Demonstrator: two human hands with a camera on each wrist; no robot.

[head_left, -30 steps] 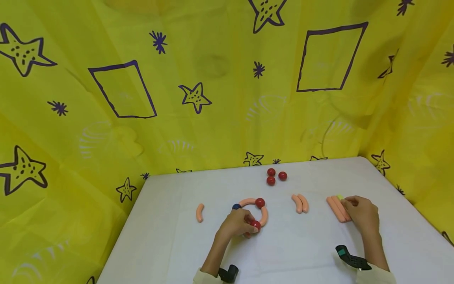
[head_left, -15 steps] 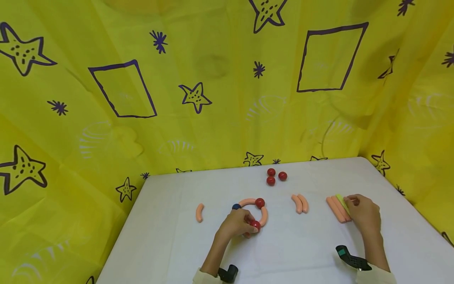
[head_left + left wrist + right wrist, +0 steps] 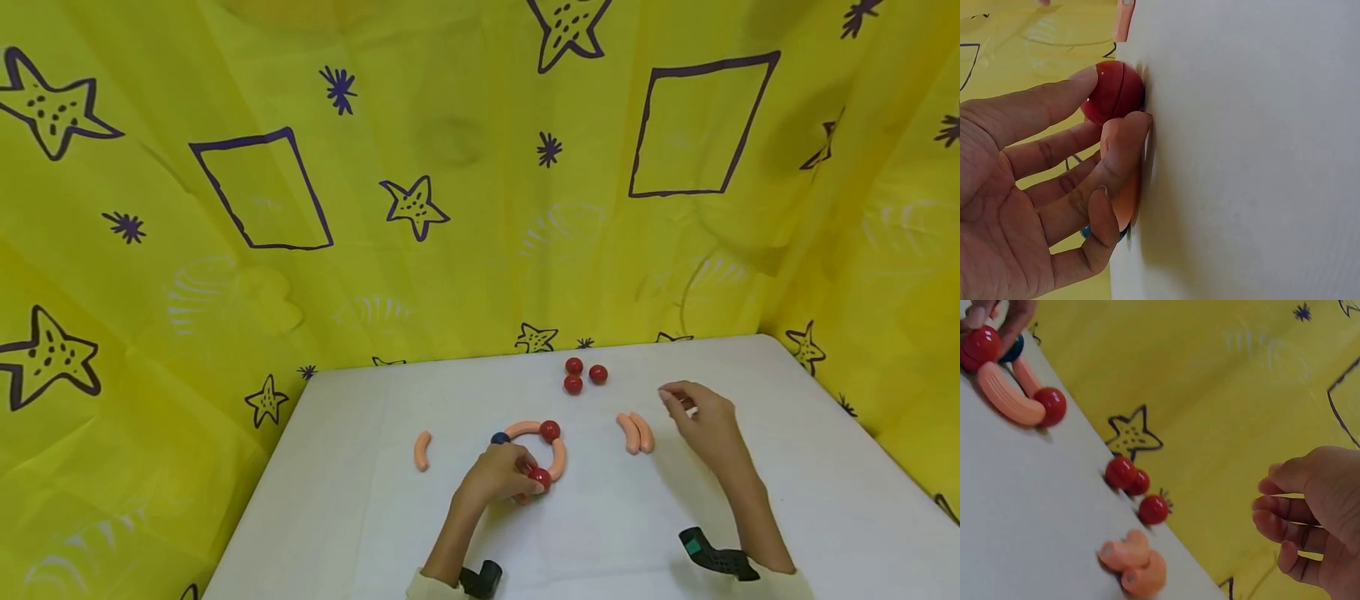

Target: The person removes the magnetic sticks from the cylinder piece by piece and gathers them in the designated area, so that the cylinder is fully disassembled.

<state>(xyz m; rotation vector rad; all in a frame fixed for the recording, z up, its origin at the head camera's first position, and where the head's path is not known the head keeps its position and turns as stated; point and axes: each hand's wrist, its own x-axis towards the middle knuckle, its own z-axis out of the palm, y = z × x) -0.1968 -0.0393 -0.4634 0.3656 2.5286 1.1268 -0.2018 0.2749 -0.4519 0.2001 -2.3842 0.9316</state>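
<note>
At the near side of a ring of curved orange rods and balls, my left hand [image 3: 498,473] pinches a red ball [image 3: 1115,92] between thumb and fingers. Its other fingers lie along a curved orange rod [image 3: 1127,194] joined to that ball. Another red ball [image 3: 550,431] and a blue ball [image 3: 500,438] sit in the ring, whose near-left part is hidden by the hand. My right hand [image 3: 703,421], fingers loosely bent and holding nothing, hovers right of two curved orange rods [image 3: 636,433] lying side by side.
Three red balls [image 3: 573,384] are grouped at the back of the white table [image 3: 637,533]. A single curved orange rod [image 3: 422,451] lies left of the ring. Yellow printed sheeting [image 3: 465,275] stands behind the table and along its sides.
My right hand has moved left and away from the straight orange and green rods, which no longer show in the head view. My left hand keeps its place on the ring.
</note>
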